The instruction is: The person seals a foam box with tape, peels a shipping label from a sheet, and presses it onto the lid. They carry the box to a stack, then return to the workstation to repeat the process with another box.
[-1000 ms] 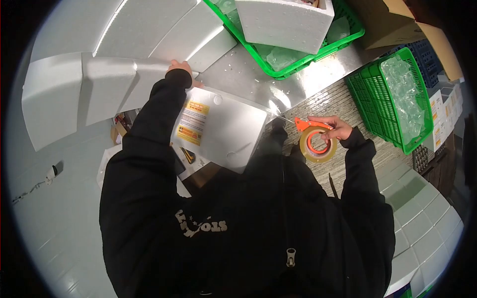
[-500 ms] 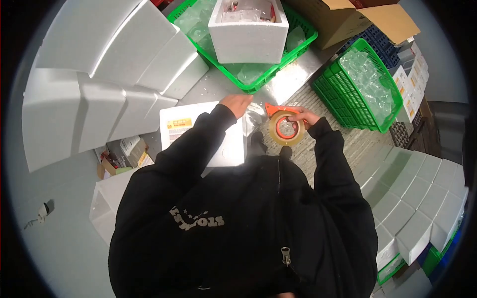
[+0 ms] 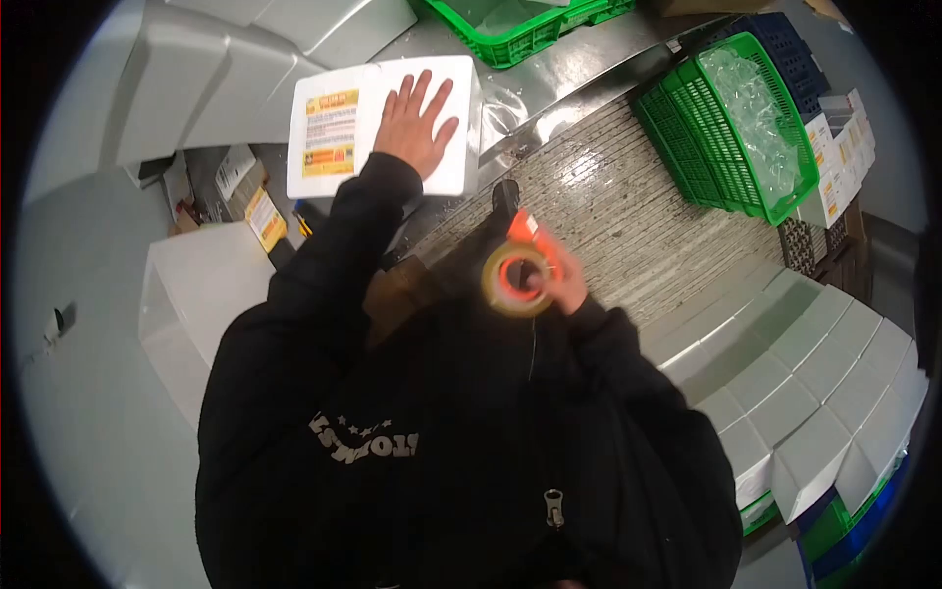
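L hand (image 3: 417,128), fingers spread, lies flat on white foam box (image 3: 371,90), upper L of frame; R hand (image 3: 569,280) grips tape dispenser (image 3: 523,230), mid-frame (a bit blurred). Best press evenly, w/ dispenser's tip clear of L fingers.

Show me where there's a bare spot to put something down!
The metal table has a mostly bare strip between the white box and the green tray. The floor looks open between the tape roll and the green basket. It's crowded at upper left, with big pale boxes, and at lower right, with a box stack.
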Demonstrator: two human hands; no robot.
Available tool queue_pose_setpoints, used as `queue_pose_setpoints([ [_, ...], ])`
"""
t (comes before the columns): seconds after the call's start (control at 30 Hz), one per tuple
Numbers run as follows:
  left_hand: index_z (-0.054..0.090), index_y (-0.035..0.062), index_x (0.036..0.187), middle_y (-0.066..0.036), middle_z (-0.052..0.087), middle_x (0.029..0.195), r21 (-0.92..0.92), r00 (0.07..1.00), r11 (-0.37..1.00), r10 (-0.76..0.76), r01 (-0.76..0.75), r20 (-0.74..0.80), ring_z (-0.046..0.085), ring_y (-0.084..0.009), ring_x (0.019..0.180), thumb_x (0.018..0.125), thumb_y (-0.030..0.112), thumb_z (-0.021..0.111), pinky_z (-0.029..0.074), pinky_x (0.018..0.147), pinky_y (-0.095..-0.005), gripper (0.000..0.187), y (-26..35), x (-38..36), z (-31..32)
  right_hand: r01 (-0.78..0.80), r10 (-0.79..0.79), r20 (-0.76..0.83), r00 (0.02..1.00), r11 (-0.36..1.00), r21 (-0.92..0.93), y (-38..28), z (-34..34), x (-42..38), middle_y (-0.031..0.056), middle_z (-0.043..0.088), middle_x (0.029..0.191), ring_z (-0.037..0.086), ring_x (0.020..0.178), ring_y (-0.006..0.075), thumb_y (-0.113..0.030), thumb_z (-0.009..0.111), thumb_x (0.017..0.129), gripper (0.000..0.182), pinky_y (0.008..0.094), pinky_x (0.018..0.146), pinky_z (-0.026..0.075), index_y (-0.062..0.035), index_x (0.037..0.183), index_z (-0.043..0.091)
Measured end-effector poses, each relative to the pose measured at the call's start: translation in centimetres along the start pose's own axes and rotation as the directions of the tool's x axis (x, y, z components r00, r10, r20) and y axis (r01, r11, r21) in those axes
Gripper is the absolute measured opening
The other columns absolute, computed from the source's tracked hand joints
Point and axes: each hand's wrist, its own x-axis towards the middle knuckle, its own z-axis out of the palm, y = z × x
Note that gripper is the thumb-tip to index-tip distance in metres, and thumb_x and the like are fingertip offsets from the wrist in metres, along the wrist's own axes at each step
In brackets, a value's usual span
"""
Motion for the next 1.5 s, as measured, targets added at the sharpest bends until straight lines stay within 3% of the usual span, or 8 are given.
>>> queue_pose_setpoints([
  [0.17,0.044,0.0146,0.144,-0.021,0.036,0.150,0.058,0.991,0.998,-0.003,0.010,-0.130,0.033,-0.0421,0.138,0.099,0.036,0.047,0.026,0.114,-0.0487,0.050,0.3,-0.9,0.0,-0.015,0.013,0.069,0.998,0.999,0.028,3.3,8.6,-1.4,0.0112,0.046,0.142,0.047,0.125,0.0160,0.006,0.069,0.081,0.094,0.0303,0.106,0.038,-0.0030,0.155,0.012],
  [0.33,0.066,0.0007,0.067,-0.019,0.054,0.051,-0.549,0.874,0.710,-0.477,0.442,0.087,0.055,-0.0434,0.050,0.094,0.034,0.057,0.045,0.055,-0.0507,0.044,8.4,-12.8,-8.6,-0.184,0.177,0.083,0.981,0.980,0.078,7.3,13.5,2.1,0.0053,0.052,0.129,0.051,0.115,0.0135,-0.002,0.067,0.086,0.078,0.0273,0.094,0.045,-0.0069,0.150,0.022],
  [0.53,0.067,-0.0016,0.087,-0.024,0.066,0.085,-0.168,0.711,0.749,-0.497,0.641,0.498,0.064,-0.0394,0.084,0.082,0.036,0.066,0.050,0.074,-0.0476,0.038,8.5,-19.2,-7.9,-0.370,0.274,0.306,0.912,0.873,0.319,11.5,16.2,4.3,0.0103,0.044,0.140,0.048,0.124,0.0201,-0.015,0.067,0.091,0.068,0.0348,0.102,0.043,-0.0067,0.146,0.028],
  [0.63,0.065,-0.0043,0.082,-0.024,0.064,0.081,-0.140,0.739,0.743,-0.589,0.654,0.327,0.063,-0.0402,0.082,0.078,0.036,0.069,0.051,0.077,-0.0475,0.041,6.1,-20.3,-6.4,0.013,0.322,0.557,0.766,0.858,-0.513,4.0,10.4,5.9,0.0153,0.065,0.117,0.062,0.106,0.0198,-0.016,0.082,0.077,0.053,0.0320,0.093,0.051,0.0028,0.121,0.060],
  [0.77,0.064,-0.0041,0.083,-0.022,0.065,0.090,-0.097,0.881,0.889,-0.419,0.447,0.218,0.062,-0.0364,0.090,0.083,0.037,0.062,0.050,0.083,-0.0445,0.041,3.7,-20.6,-7.1,0.178,-0.544,-0.281,0.790,0.643,-0.745,-0.8,5.3,14.3,0.0196,0.070,0.104,0.067,0.097,0.0236,-0.027,0.074,0.085,0.048,0.0350,0.088,0.051,0.0105,0.112,0.062],
  [1.2,0.061,0.0007,0.092,-0.019,0.062,0.088,0.131,0.865,0.959,-0.284,0.253,0.413,0.061,-0.0353,0.087,0.085,0.054,0.061,0.049,0.079,-0.0449,0.054,-24.0,-21.2,-11.0,0.124,-0.233,-0.124,0.964,0.814,-0.568,-2.6,7.9,23.3,0.0179,0.062,0.123,0.061,0.110,0.0233,-0.011,0.078,0.081,0.077,0.0332,0.093,0.048,0.0035,0.144,0.035],
  [1.37,0.058,0.0005,0.094,-0.016,0.057,0.092,-0.114,0.689,0.757,0.637,-0.643,0.345,0.057,-0.0314,0.092,0.078,0.051,0.068,0.048,0.080,-0.0407,0.054,-34.3,-11.9,-6.8,-0.020,-0.134,-0.181,0.974,0.748,-0.663,-5.4,9.9,23.0,0.0170,0.062,0.122,0.061,0.110,0.0239,-0.011,0.079,0.080,0.078,0.0348,0.093,0.048,-0.0005,0.145,0.037],
  [1.5,0.062,0.0060,0.091,-0.013,0.062,0.080,-0.152,0.609,0.815,0.528,-0.559,0.592,0.061,-0.0323,0.082,0.080,0.046,0.066,0.048,0.079,-0.0397,0.041,-29.0,-12.0,-7.4,0.035,-0.119,-0.052,0.992,0.629,-0.777,-7.2,7.2,27.0,0.0205,0.060,0.126,0.058,0.116,0.0280,-0.026,0.078,0.081,0.077,0.0363,0.099,0.045,0.0005,0.143,0.040],
])
